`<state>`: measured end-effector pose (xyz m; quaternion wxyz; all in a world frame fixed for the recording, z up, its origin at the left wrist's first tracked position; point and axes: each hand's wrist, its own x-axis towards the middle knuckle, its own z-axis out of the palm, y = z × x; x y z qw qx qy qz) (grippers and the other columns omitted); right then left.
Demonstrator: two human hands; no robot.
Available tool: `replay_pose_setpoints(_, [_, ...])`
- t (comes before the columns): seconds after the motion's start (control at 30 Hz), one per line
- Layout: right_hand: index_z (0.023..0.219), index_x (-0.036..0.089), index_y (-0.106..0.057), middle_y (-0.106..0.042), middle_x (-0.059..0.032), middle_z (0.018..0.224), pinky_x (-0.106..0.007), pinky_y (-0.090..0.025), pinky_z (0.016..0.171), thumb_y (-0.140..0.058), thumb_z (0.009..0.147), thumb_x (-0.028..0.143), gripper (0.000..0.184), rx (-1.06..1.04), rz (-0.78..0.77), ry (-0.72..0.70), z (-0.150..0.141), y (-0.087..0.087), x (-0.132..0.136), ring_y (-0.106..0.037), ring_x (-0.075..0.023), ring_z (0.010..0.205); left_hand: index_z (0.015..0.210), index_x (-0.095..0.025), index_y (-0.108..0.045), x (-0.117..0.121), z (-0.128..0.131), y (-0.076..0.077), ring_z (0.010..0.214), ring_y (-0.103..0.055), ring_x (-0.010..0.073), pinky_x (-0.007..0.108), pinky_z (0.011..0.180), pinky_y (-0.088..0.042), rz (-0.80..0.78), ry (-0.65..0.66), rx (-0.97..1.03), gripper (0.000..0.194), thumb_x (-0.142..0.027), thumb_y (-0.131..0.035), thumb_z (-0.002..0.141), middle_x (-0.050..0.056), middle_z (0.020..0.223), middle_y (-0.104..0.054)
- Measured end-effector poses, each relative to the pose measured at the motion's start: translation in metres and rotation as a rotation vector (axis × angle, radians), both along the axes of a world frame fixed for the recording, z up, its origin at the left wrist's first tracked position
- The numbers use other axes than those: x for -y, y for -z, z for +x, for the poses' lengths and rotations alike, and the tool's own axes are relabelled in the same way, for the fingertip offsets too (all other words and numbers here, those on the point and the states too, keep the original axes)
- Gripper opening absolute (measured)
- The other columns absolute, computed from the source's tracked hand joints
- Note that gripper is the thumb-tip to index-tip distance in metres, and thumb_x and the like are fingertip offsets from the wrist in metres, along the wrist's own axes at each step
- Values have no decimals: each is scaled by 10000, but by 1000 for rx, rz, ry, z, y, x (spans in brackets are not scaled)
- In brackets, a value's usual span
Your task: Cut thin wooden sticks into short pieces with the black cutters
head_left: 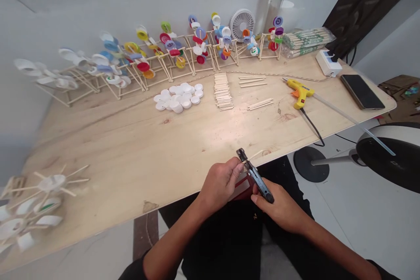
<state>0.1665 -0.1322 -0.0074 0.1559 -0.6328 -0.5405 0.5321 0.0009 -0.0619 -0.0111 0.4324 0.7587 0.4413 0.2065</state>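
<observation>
Just over the table's front edge, my left hand [220, 182] is closed, pinching a thin wooden stick [257, 155]. The stick crosses the dark head of a pliers-like hand tool [257, 179], and its free end points right. My right hand [285, 208] is wrapped round the tool's grey metal handle. My left fingertips are right beside the tool's head, and whether the jaws touch the stick cannot be made out. Below the hands, a dark red object with a pale panel [242, 188] is partly hidden above my lap.
White bottle caps [179, 96], short sticks [223, 92] and a yellow glue gun [299, 92] lie on the wooden table [131, 148]. Colourful cap wheels on stick frames [170, 50] line the back. A phone [362, 91] and power adapter [328, 63] are right; spoked wheels [52, 182] are left.
</observation>
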Motion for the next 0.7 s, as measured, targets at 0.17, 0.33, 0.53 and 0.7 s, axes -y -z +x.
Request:
replay_pose_setpoints(0.17, [744, 200, -456, -535, 31, 613, -220, -322, 523, -480, 773, 217, 41, 160, 65, -24, 2, 0, 2, -481, -125, 552, 709, -153, -501, -2, 1, -7, 437, -294, 62, 192, 443, -257, -569, -6, 378, 306, -392, -389, 862, -56, 510, -364])
replay_pose_setpoints(0.33, [753, 206, -446, -536, 23, 616, -224, -304, 520, -470, 777, 216, 35, 248, 125, -49, 4, 3, 6, -493, -132, 546, 739, -154, -511, -2, -1, -9, 404, -137, 52, 196, 399, -139, -824, 24, 479, 307, -434, -433, 841, -97, 447, -213])
replay_pose_setpoints(0.53, [750, 209, -433, -533, 32, 620, -219, -318, 521, -471, 775, 208, 45, 178, 149, -54, 5, -1, 7, -490, -124, 549, 746, -134, -561, -1, -6, -22, 472, -295, 58, 183, 453, -258, -572, 129, 308, 317, -374, -394, 870, -50, 535, -359])
replay_pose_setpoints(0.7, [749, 206, -447, -522, 46, 597, -203, -342, 506, -475, 775, 190, 41, 12, 29, -44, 4, -5, 6, -487, -110, 536, 753, -145, -556, 4, -4, -26, 590, -443, 93, 211, 577, -349, -233, 50, 83, 295, -307, -349, 886, -6, 649, -513])
